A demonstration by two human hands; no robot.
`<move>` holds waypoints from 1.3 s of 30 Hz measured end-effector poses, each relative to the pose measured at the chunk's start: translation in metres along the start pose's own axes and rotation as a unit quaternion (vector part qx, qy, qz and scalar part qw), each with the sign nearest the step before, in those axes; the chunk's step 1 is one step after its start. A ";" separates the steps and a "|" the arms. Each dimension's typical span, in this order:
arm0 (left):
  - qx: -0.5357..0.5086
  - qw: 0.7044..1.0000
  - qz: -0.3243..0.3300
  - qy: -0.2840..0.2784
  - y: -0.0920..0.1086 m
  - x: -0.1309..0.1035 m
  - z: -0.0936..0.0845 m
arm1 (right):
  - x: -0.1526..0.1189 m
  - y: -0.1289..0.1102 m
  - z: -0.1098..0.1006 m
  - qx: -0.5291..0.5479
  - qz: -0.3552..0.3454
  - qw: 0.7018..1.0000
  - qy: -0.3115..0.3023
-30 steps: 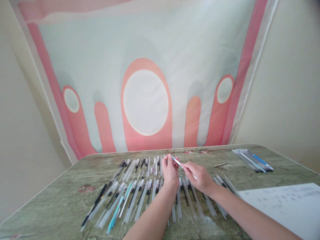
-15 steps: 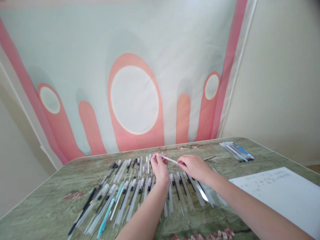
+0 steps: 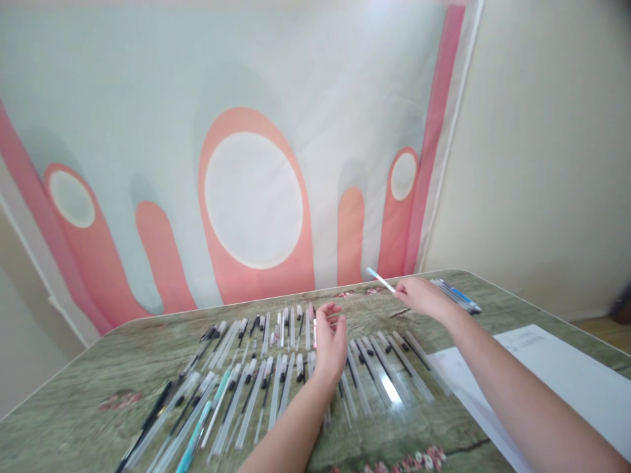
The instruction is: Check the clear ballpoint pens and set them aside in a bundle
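My right hand point(image 3: 419, 297) is closed on one end of a slim white pen point(image 3: 382, 281) with a light blue tip, held up over the back of the table. Beyond that hand lies a bunch of blue and grey pens point(image 3: 456, 294), partly covered by it. My left hand point(image 3: 331, 338) hovers over the rows of pen parts with its fingers loosely spread and nothing in them. Clear pen barrels point(image 3: 254, 410) with caps and dark refills lie in a near row, partly hidden by my left forearm. A shorter back row point(image 3: 269, 332) runs behind them.
White paper sheets point(image 3: 566, 387) lie on the right side of the table point(image 3: 64, 420), under my right forearm. A turquoise pen point(image 3: 197, 430) and black pens point(image 3: 152, 414) are at the left end of the near row. A patterned cloth point(image 3: 394, 79) hangs behind.
My right hand has moved right, toward the bunch of pens, carrying the white pen. My left hand has let go of the pen's other end and opened. The view has turned slightly right.
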State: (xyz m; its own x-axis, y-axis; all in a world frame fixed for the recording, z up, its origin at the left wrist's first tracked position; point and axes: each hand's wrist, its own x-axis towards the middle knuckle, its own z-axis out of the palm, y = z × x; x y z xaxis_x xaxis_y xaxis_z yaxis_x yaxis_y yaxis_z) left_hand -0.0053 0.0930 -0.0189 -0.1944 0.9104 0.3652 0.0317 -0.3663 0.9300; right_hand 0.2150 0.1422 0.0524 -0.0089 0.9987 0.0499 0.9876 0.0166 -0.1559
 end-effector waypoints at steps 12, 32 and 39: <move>0.110 0.986 0.078 -0.101 0.010 -0.021 0.007 | 0.033 0.093 0.035 -0.031 0.238 0.970 -0.043; 0.111 0.984 0.076 -0.113 0.012 -0.022 0.007 | 0.038 0.105 0.053 -0.020 0.265 0.963 -0.037; 0.073 0.990 0.047 -0.112 0.016 -0.021 0.006 | 0.037 0.099 0.047 -0.021 0.252 0.967 -0.021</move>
State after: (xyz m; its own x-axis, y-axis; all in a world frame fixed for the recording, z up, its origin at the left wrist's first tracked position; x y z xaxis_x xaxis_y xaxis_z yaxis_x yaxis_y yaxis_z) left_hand 0.0054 0.0694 -0.0119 0.0382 0.8992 0.4359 0.1841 -0.4351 0.8814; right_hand 0.3050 0.1832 -0.0078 0.4698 0.8805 -0.0629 0.8738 -0.4740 -0.1085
